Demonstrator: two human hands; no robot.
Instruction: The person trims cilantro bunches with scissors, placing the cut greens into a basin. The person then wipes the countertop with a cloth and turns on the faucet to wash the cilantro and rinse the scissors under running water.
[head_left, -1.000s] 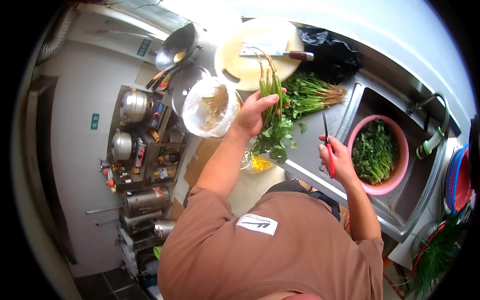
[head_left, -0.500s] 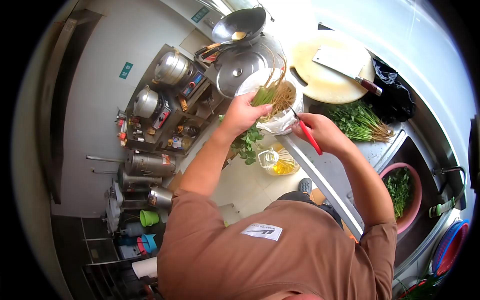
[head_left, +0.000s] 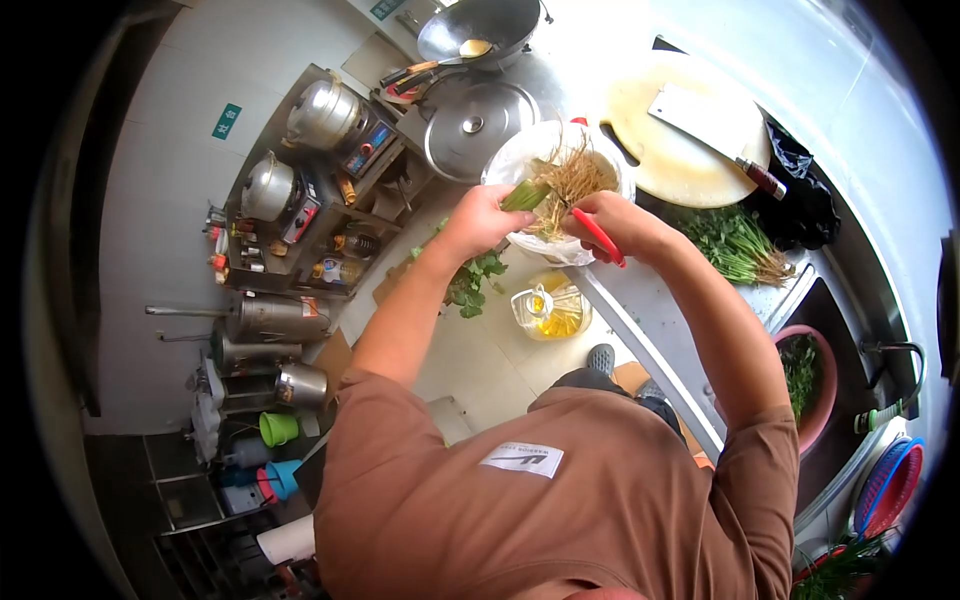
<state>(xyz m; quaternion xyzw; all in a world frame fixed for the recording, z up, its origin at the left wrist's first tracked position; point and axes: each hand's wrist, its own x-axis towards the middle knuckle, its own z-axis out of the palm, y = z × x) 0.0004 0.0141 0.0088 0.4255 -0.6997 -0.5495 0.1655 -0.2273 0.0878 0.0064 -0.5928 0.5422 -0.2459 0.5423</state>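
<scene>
My left hand (head_left: 480, 222) is closed round a bunch of leafy greens (head_left: 470, 283), whose leaves hang below it and whose cut-looking stems point right, over a white-lined bucket (head_left: 505, 160). My right hand (head_left: 618, 226) grips red-handled scissors (head_left: 598, 237) at the bucket's right side; their blades are hidden among the roots. Brown stringy roots (head_left: 578, 178) fill the middle of the bucket. Another bunch of greens with roots (head_left: 735, 243) lies on the metal counter at the right.
A cleaver (head_left: 700, 122) rests on a round cutting board (head_left: 650, 165). A pink basin (head_left: 822, 385) of greens stands in the sink. Behind the bucket are a pot lid (head_left: 480, 125) and a wok (head_left: 500, 30). An oil jug (head_left: 556, 310) is below.
The view has shifted. Both hands moved left from the counter to the bucket, with the greens and scissors. Since the middle frame, the right hand has come nearer the stems, and the long roots no longer stick up.
</scene>
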